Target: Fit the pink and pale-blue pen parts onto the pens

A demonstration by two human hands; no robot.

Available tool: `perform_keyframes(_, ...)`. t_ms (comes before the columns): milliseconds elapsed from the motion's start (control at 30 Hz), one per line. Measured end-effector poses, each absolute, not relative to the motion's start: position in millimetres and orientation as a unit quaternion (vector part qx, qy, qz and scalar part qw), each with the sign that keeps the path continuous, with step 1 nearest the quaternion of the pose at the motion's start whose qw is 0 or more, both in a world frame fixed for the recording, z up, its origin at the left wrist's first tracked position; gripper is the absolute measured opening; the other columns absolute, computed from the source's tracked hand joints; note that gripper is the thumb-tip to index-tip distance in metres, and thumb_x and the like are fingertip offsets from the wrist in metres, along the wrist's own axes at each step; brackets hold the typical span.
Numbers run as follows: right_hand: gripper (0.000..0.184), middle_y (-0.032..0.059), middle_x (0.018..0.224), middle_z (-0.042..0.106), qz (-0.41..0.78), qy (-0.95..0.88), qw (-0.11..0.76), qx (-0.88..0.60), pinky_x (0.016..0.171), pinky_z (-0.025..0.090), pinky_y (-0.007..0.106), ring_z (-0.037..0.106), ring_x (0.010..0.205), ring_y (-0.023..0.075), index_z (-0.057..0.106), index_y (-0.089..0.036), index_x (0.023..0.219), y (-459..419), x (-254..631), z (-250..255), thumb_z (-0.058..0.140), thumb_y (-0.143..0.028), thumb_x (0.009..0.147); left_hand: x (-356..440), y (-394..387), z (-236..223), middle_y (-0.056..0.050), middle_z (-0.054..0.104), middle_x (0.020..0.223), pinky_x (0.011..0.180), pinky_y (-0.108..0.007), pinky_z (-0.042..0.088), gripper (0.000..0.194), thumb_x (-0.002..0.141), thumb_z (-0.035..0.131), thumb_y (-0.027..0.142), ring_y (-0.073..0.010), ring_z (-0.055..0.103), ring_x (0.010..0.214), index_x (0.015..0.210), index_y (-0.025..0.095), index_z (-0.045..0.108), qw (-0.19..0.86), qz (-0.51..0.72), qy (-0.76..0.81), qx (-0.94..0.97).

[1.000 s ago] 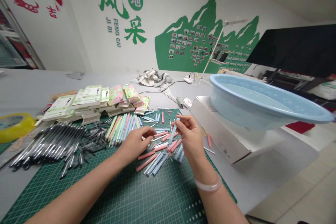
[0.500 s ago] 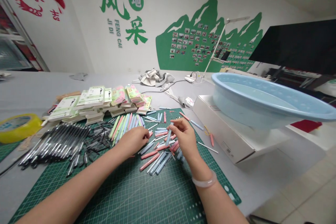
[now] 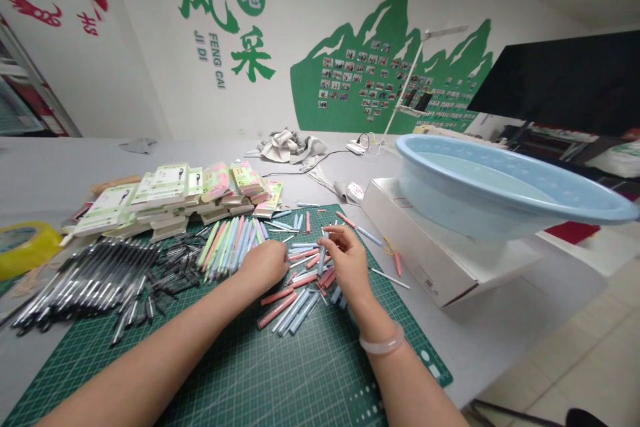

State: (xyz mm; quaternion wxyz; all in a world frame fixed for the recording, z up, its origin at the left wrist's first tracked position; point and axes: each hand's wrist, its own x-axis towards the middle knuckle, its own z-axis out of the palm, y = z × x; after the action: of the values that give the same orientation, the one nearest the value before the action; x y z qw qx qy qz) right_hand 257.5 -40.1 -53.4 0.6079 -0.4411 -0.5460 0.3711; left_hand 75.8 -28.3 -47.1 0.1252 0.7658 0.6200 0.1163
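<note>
**Slender pale-blue plastic tube (image 3: 321, 261) pinched upright above a scatter of pen parts**

The right hand (image 3: 349, 260) has thumb and forefinger closed on the smooth, slim tube, which stands nearly vertical with a slight tilt. A pale, glossy ring-shaped bangle (image 3: 383, 341) circles that wrist. The left hand (image 3: 267, 263) is curled, back of the hand up, beside the scatter; its fingertips are hidden, so whether it has hold of anything cannot be told.

Between and below the hands lie loose pink cylindrical tubes (image 3: 277, 312) and shiny blue cylindrical tubes (image 3: 300, 313), crossed by thin white rods, on a green cutting mat (image 3: 240, 373) printed with a fine pale grid. Just beyond the left hand, slim pastel pens (image 3: 233, 247) fan out side by side in green, pink, blue and lilac. Farther left, clear-barrelled black pens (image 3: 95, 273) lie in a slanting row, with small glossy black pieces (image 3: 180, 267) heaped next to them.

Behind these are stacked flat rectangular packs (image 3: 163, 185) with printed faces. To the right, a smooth pale-blue oval basin (image 3: 450, 207) rests on a white cardboard box (image 3: 400, 233).
</note>
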Motion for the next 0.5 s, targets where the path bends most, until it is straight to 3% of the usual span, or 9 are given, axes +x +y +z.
perform_keyframes(100,0.025,-0.0046,0.064,0.054,0.376,-0.55,0.604,-0.437,0.06,0.04,0.025,0.051,0.061,0.0133,0.061,-0.023,0.098,-42.3,255.6,-50.4,0.064,-0.026,0.073,70.5,-23.3,-27.0,-0.005,0.065,0.066,0.059,-0.026,0.04,0.012,0.071,0.058,0.028,-0.0187,0.059,0.066,0.066,0.019,0.064,0.188,0.198,0.592,0.758)
perform_keyframes(200,0.029,-0.0038,0.068,0.058,0.398,-0.548,0.6,-0.425,0.06,0.041,0.025,0.054,0.063,0.0134,0.058,-0.023,0.099,-44.7,251.9,-49.3,0.066,-0.025,0.072,68.8,-20.9,3.9,-0.001,0.061,0.061,0.056,-0.026,0.045,0.017,0.076,0.057,0.034,-0.0147,0.057,0.056,0.074,0.017,0.061,0.327,0.347,0.516,0.711)
perform_keyframes(300,0.027,-0.0024,0.07,0.061,0.406,-0.549,0.594,-0.425,0.06,0.042,0.025,0.057,0.065,0.014,0.058,-0.022,0.097,-46.4,248.2,-50.5,0.067,-0.026,0.072,74.7,-21.9,30.8,-0.001,0.061,0.065,0.06,-0.028,0.052,0.02,0.077,0.06,0.035,-0.0138,0.06,0.06,0.081,0.016,0.057,0.441,0.479,0.404,0.643)
perform_keyframes(500,0.027,-0.0001,0.074,0.066,0.424,-0.557,0.585,-0.41,0.067,0.046,0.028,0.063,0.07,0.0162,0.057,-0.021,0.095,-49.6,243.6,-51.1,0.067,-0.026,0.071,92.1,-23.9,44.1,-0.002,0.064,0.069,0.064,-0.032,0.056,0.019,0.076,0.063,0.031,-0.0139,0.063,0.063,0.082,0.015,0.056,0.46,0.525,0.335,0.633)
